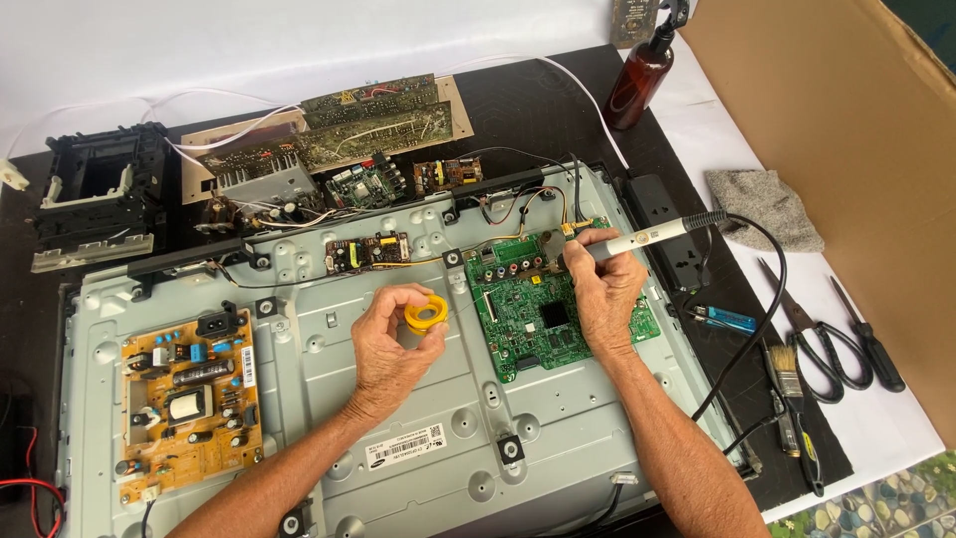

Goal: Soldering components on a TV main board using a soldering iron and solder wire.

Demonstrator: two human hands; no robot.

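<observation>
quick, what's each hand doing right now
Left hand: closed on a yellow solder spool.
Right hand: closed on a white soldering iron, over the green circuit board.

Both forearms are showing bare, with no sleeves; the left hand and right hand are wearing nothing.

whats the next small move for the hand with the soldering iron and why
Probably lower the soldering iron tip onto the top edge of the green circuit board. The right hand holds the iron pen-style with its tip just above that edge, near the connectors. The left hand holds the yellow solder spool beside the board, not yet at the tip.
</observation>
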